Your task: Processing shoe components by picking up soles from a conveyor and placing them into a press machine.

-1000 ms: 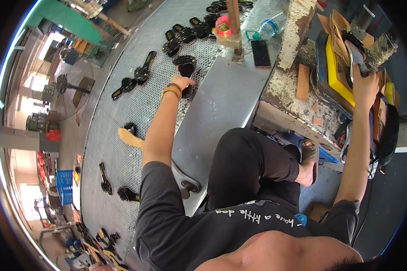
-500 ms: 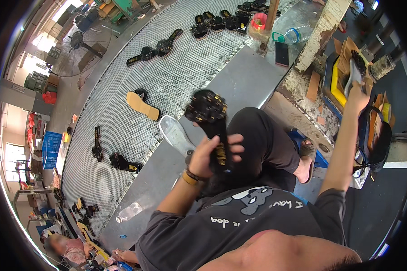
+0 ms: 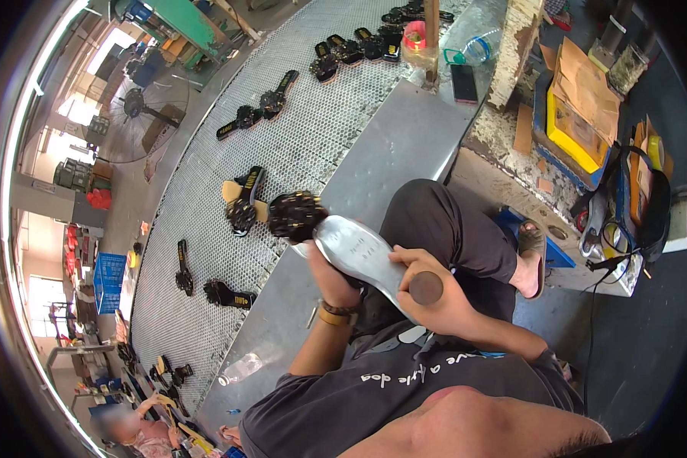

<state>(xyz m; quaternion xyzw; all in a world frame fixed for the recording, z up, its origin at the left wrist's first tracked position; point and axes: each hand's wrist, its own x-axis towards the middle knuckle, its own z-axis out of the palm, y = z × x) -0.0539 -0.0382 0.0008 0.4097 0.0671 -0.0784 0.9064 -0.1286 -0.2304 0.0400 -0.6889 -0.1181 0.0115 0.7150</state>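
My left hand (image 3: 332,278) is closed near the toe of a black sandal with a beaded flower upper (image 3: 296,217); part of its grip is hidden. Reaching back from that upper is a silver sole-shaped piece (image 3: 355,246) with faint marks on it. My right hand (image 3: 439,301) is closed round its narrow end. A brown round knob (image 3: 426,288) stands up among the right fingers; what it is fixed to is hidden. Just beyond my left hand, another black beaded sandal (image 3: 244,200) lies across a tan sole (image 3: 229,191) on the mesh tabletop (image 3: 206,244).
More black sandals (image 3: 278,93) lie along the mesh. A smooth metal strip (image 3: 393,137) runs along its near side. A phone (image 3: 463,84), large plastic bottle (image 3: 481,47) and pink cup (image 3: 414,34) stand by a post. Right is a yellow box (image 3: 576,137); a co-worker (image 3: 145,435) sits lower left.
My right hand has come from the yellow box to meet my left hand, bringing a silver piece. The sandal formerly in my left hand appears to lie on the mesh by the tan sole.
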